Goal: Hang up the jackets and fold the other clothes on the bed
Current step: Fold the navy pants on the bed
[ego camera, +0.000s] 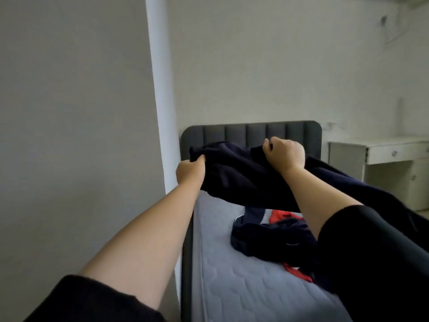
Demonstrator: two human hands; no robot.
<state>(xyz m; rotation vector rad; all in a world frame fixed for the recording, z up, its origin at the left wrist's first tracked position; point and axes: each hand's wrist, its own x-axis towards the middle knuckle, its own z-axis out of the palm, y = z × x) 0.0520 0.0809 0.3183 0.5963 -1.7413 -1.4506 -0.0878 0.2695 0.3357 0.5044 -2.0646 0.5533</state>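
Observation:
I hold a dark navy garment (236,177) up in the air above the bed (232,287). My left hand (190,171) grips its left edge and my right hand (285,154) grips its top edge further right. The cloth sags between my hands and trails off to the right behind my right arm. Below it, on the grey quilted mattress, lies a heap of dark navy clothes (269,238) with red fabric (282,216) showing behind and a red piece (297,273) at its near side.
A dark grey padded headboard (250,132) stands at the far end of the bed. A white pillar (162,89) and grey wall run along the left side. A white desk with drawers (392,152) is at the right.

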